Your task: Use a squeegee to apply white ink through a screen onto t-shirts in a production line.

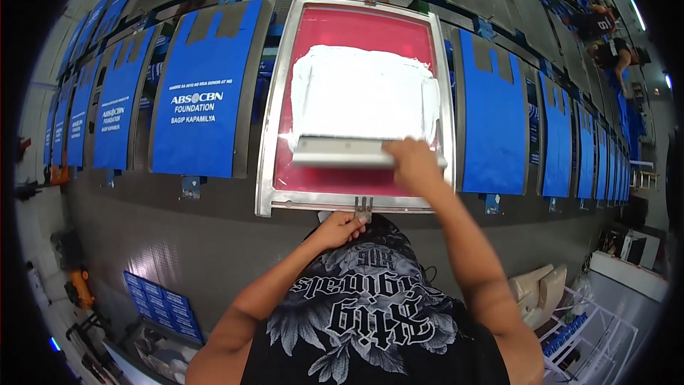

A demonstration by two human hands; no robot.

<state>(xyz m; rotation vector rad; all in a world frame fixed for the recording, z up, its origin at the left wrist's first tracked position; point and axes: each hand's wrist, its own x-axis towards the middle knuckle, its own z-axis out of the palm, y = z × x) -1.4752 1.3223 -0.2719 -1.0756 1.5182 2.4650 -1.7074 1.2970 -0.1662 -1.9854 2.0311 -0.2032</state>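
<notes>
A silver-framed printing screen (279,110) with red mesh lies before me. White ink (363,93) is spread thickly over the middle of the mesh. My right hand (415,165) is closed on the right part of a long metal squeegee (342,152), which lies crosswise along the ink's near edge and is slightly blurred. My left hand (343,229) is closed at a small metal bracket (363,208) on the middle of the frame's near side. The fingers pinch its lower end. What lies under the screen is hidden.
Blue bag-shaped sheets lie on grey boards in a row on both sides; the left sheet (196,135) has white print, the right sheet (491,128) shows none. More boards stand behind. Other people (613,50) are at the far right. A white wire rack (598,335) stands lower right.
</notes>
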